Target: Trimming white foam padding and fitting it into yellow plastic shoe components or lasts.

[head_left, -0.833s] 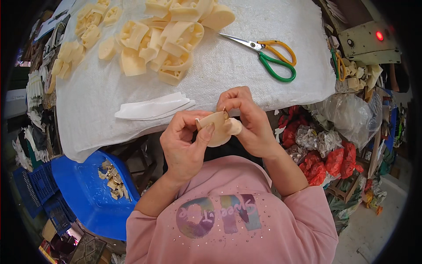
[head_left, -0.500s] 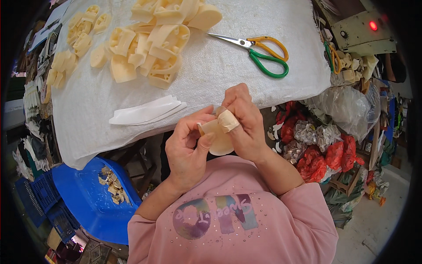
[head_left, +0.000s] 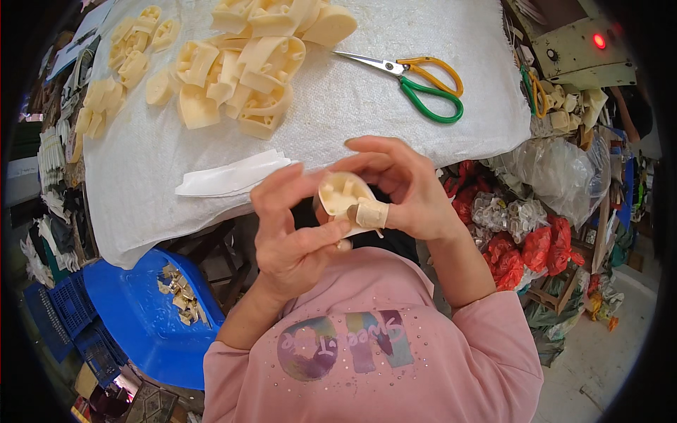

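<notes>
Between my two hands, just off the table's near edge, is a cream hollow plastic piece [head_left: 347, 194], rounded like a shoe heel, with its ribbed hollow side up. My left hand [head_left: 288, 229] grips it from the left, thumb at its lower edge and fingers blurred. My right hand [head_left: 412, 187] curls round the other side; beige tape wraps the thumb, which presses on the piece. White curved strips [head_left: 233, 175] lie at the table edge beyond my left hand. Farther up are scissors [head_left: 416, 77] with one yellow and one green handle, blades pointing left.
A pile of similar cream pieces [head_left: 243, 77] covers the far left of the white cloth-covered table [head_left: 395, 28]. A blue plastic tub [head_left: 127, 310] with scraps stands at lower left. Red plastic bags [head_left: 504, 261] and a clear bag [head_left: 564, 169] crowd the right, below a machine box with a red light [head_left: 585, 53].
The cream piece has turned so its hollow side shows. My right hand has moved slightly right with its fingers opening outward; my left hand has shifted a little left.
</notes>
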A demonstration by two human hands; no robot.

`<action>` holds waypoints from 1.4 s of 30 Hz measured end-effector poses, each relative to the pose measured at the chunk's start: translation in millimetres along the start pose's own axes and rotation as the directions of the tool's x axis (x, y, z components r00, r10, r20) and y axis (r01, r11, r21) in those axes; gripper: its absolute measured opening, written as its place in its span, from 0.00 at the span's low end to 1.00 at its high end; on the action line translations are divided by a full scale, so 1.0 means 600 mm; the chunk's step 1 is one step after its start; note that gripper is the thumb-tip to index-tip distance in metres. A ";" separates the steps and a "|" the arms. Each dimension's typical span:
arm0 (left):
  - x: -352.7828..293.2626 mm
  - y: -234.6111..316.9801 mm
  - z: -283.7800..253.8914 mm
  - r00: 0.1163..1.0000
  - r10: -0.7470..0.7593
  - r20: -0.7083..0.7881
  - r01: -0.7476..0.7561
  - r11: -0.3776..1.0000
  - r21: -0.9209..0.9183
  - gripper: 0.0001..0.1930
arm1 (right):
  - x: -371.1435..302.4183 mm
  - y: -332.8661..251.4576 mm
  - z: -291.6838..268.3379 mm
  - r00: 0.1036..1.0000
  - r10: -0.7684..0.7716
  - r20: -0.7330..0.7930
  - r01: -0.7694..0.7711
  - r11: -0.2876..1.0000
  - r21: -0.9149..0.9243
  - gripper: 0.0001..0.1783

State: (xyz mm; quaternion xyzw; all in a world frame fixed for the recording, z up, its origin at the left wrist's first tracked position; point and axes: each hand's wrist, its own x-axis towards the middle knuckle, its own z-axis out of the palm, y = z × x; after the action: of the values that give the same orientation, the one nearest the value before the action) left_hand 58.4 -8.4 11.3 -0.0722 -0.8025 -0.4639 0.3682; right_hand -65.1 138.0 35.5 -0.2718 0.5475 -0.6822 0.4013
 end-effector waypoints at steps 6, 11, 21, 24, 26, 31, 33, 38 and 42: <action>-0.001 -0.011 0.001 0.845 -0.514 0.145 0.527 0.758 -0.383 0.38 | 0.013 0.025 0.005 0.869 -0.491 0.063 0.461 0.757 -0.463 0.40; 0.016 0.018 0.014 0.591 -0.660 0.464 0.633 0.022 -0.774 0.36 | 0.007 0.039 0.025 0.834 -0.532 0.146 0.531 0.705 -0.469 0.47; 0.004 0.015 0.010 0.552 -0.723 0.415 0.549 -0.060 -0.834 0.25 | 0.017 0.065 0.034 0.841 -0.530 0.106 0.531 0.775 -0.341 0.43; -0.009 0.010 0.017 0.610 -0.732 0.304 0.579 0.150 -0.801 0.25 | 0.017 0.070 0.043 0.865 -0.494 0.084 0.487 0.788 -0.377 0.40; -0.017 0.008 0.023 0.618 -0.736 0.276 0.602 0.217 -0.768 0.26 | 0.015 0.067 0.039 0.837 -0.533 0.123 0.522 0.711 -0.470 0.36; -0.002 0.021 0.026 0.542 -0.766 0.346 0.732 0.227 -0.642 0.33 | 0.025 0.078 0.022 0.813 -0.580 0.048 0.495 0.646 -0.582 0.22; -0.005 0.020 0.028 0.659 -0.655 0.369 0.618 0.192 -0.762 0.38 | 0.027 0.050 0.024 0.994 0.112 0.003 -0.111 0.977 0.181 0.16; 0.000 0.022 0.037 0.642 -0.720 0.264 0.605 0.264 -0.751 0.39 | 0.062 0.073 0.028 0.939 -0.254 0.232 0.233 0.966 0.116 0.11; 0.000 0.025 0.039 0.674 -0.723 0.153 0.589 0.400 -0.702 0.35 | 0.036 0.070 0.039 0.975 -0.133 0.176 0.134 0.991 0.006 0.10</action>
State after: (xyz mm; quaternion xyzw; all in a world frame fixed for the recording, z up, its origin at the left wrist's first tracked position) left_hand 53.3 18.8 14.9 0.1572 -0.4872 -0.8427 0.1667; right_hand -47.2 104.1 -0.7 -0.3685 0.4923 -0.6793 0.4005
